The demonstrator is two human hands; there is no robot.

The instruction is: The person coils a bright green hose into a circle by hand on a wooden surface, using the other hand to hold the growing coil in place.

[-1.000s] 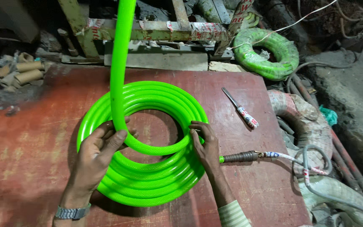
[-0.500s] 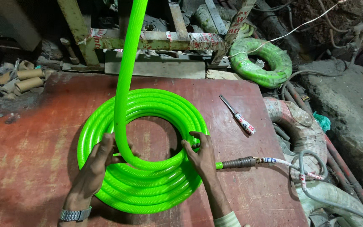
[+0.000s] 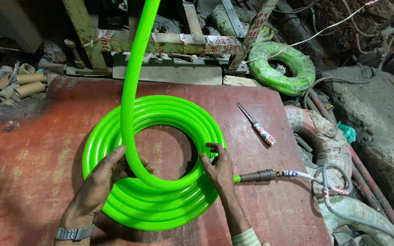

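A bright green hose coil [image 3: 178, 120] lies flat on a worn red table [image 3: 33, 150]. One strand of the same hose [image 3: 135, 64] rises from the coil's left side up past the top edge. My left hand [image 3: 99, 184] grips the hose where that strand bends into the coil. My right hand [image 3: 217, 168] presses on the coil's right side, fingers curled over its inner edge. A dark ribbed fitting [image 3: 258, 175] sticks out from the coil right beside that hand, joined to a taped line.
A knife with a taped handle [image 3: 256, 124] lies on the table's right part. A wrapped green hose coil [image 3: 281, 66] rests behind the table. Cardboard tubes [image 3: 21, 84] lie far left. Grey hoses and a taped bundle [image 3: 331, 141] crowd the right side.
The rising strand has swung slightly left and the loop has settled lower onto the coil. My left hand slid down along the bend; my right hand shifted a little inward.
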